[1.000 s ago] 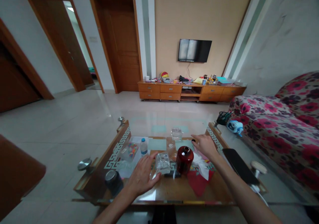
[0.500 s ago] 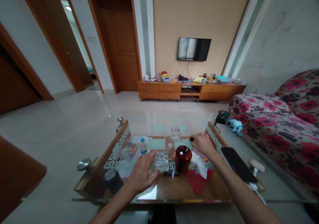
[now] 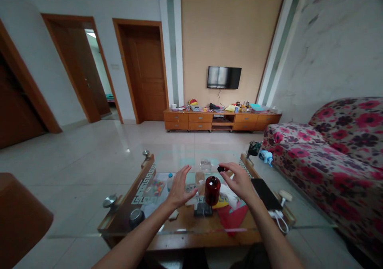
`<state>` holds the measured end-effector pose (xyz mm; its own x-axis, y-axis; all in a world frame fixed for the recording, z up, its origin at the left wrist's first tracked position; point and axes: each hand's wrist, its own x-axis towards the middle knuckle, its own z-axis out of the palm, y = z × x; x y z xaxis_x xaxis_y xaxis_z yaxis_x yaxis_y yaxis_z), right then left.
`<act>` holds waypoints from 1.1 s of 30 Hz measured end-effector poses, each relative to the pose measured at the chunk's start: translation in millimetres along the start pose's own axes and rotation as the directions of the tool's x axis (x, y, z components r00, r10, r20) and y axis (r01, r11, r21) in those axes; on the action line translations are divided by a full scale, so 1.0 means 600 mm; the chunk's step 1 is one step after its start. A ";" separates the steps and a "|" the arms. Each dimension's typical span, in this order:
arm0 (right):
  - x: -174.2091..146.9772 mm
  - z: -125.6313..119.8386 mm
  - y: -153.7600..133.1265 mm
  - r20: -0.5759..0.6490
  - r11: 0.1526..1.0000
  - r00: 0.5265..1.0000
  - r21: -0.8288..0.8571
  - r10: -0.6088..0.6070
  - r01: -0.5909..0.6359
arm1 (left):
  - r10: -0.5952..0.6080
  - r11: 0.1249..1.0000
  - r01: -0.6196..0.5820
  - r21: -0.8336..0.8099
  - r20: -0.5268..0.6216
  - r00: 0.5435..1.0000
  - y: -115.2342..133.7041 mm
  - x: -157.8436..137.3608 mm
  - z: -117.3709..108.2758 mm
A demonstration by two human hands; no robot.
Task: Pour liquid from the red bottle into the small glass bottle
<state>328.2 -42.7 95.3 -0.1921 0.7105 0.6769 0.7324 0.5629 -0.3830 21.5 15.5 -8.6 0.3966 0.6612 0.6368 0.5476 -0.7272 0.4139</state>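
Note:
My right hand (image 3: 238, 181) pinches a small black cap (image 3: 220, 169) between thumb and fingertips, above and to the right of a brown-red bottle (image 3: 212, 192). The bottle stands upright on the glass table, its narrow neck uncovered. To the left, my left hand (image 3: 179, 189) is raised with fingers spread and nothing in it. Just beyond its thumb sits a clear glass block-shaped container (image 3: 191, 188), partly hidden by the hand. A second clear glass piece (image 3: 206, 165) stands farther back on the table.
A black phone (image 3: 266, 194) with a white cable lies at the table's right side. Below the glass top are a red cloth or paper (image 3: 232, 219), white tissue (image 3: 230, 195) and a dark cup (image 3: 137, 218). A floral sofa (image 3: 317, 157) flanks the right.
My right hand has lifted the black cap and brought it nearer the bottle. The left hand has risen away from the glass container. The head view has tilted upward.

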 end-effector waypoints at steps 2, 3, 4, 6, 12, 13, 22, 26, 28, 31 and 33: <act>-0.007 0.010 0.002 -0.027 1.000 0.999 0.001 0.025 -0.025 | 0.005 0.997 -0.008 -0.074 -0.040 0.999 0.023 0.055 -0.012; -0.008 0.015 0.004 -0.026 1.000 0.999 -0.007 0.028 -0.028 | 0.025 0.994 -0.030 -0.103 -0.046 0.999 0.032 0.078 -0.018; -0.009 0.020 0.007 -0.018 0.999 0.999 -0.015 0.030 -0.030 | 0.051 0.990 -0.056 -0.129 -0.043 0.998 0.039 0.096 -0.023; -0.007 0.029 0.011 0.031 0.999 0.999 -0.015 0.037 -0.036 | 0.055 0.980 -0.060 -0.190 -0.029 0.998 0.046 0.115 -0.027; -0.004 0.038 0.006 0.171 0.997 0.983 0.018 0.065 -0.069 | 0.023 0.958 -0.003 -0.286 0.066 0.998 0.041 0.101 -0.014; -0.005 0.039 0.005 0.184 0.998 0.981 0.012 0.062 -0.065 | 0.037 0.962 -0.016 -0.273 0.072 0.997 0.041 0.097 -0.011; 0.011 0.050 0.008 0.365 0.992 0.922 -0.063 0.128 -0.112 | 0.116 0.991 -0.094 -0.090 0.275 0.954 0.078 0.085 0.038; 0.023 0.045 0.007 0.429 0.982 0.884 -0.100 0.187 -0.159 | 0.028 0.995 0.004 -0.098 0.322 0.946 0.083 0.105 0.060; 0.025 0.048 0.008 0.424 0.975 0.879 -0.135 0.217 -0.175 | -0.049 0.987 0.096 -0.130 0.325 0.945 0.073 0.108 0.069; 0.028 0.062 0.009 0.367 0.930 0.870 -0.286 0.329 -0.231 | -0.158 0.954 0.227 -0.193 0.319 0.934 0.054 0.104 0.081; 0.029 0.077 0.008 0.317 0.872 0.856 -0.411 0.409 -0.264 | -0.189 0.933 0.272 -0.236 0.321 0.928 0.048 0.100 0.087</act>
<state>297.9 -7.9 76.3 -0.0720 0.9719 0.2240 0.9584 0.1296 -0.2544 99.5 43.8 8.0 0.5008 0.8105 0.3038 0.4450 -0.5422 0.7128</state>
